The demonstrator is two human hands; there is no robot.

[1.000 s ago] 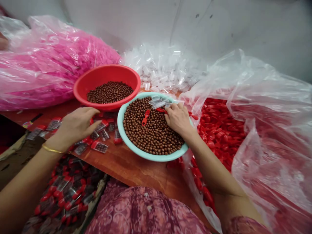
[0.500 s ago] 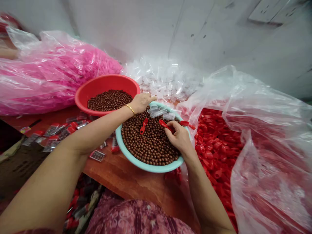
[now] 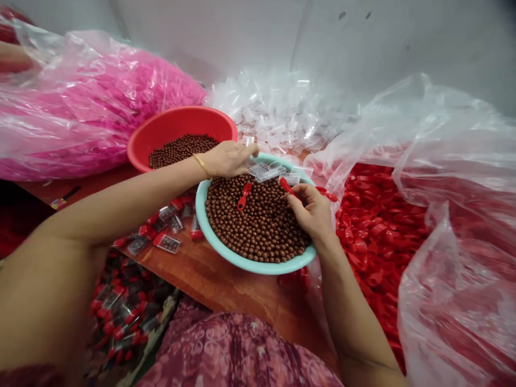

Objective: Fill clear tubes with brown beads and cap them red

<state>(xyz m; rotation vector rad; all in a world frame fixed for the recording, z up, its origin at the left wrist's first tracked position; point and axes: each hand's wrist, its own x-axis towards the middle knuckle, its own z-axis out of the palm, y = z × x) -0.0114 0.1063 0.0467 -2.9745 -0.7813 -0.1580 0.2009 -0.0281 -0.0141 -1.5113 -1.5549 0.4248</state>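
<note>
My right hand [image 3: 312, 209] pinches a red plastic spoon-shaped cap [image 3: 286, 186] over the right side of a turquoise basin [image 3: 252, 264]. Small round brown balls [image 3: 258, 226] fill the basin, with another red spoon-shaped cap [image 3: 244, 196] lying on them. Clear plastic tubes [image 3: 268, 173] rest at the basin's back edge. My left hand [image 3: 231, 158] is over the back left rim beside these tubes, its fingers drawn together. A clear piece shows just past its fingertips; whether they grip it is hidden.
Left of the basin stands a red bowl [image 3: 139, 131] of brown balls. Behind lie a heap of clear tubes [image 3: 282, 110] and a bag of pink pieces [image 3: 121, 91]. Red caps [image 3: 374, 236] fill an open bag at right. Filled red-capped tubes [image 3: 167, 243] lie on the table, more in a box [image 3: 124, 312] below.
The view has shifted, showing more of the box of filled tubes below. My right hand still holds the red cap. The left hand stays near the clear tubes at the basin's back rim.
</note>
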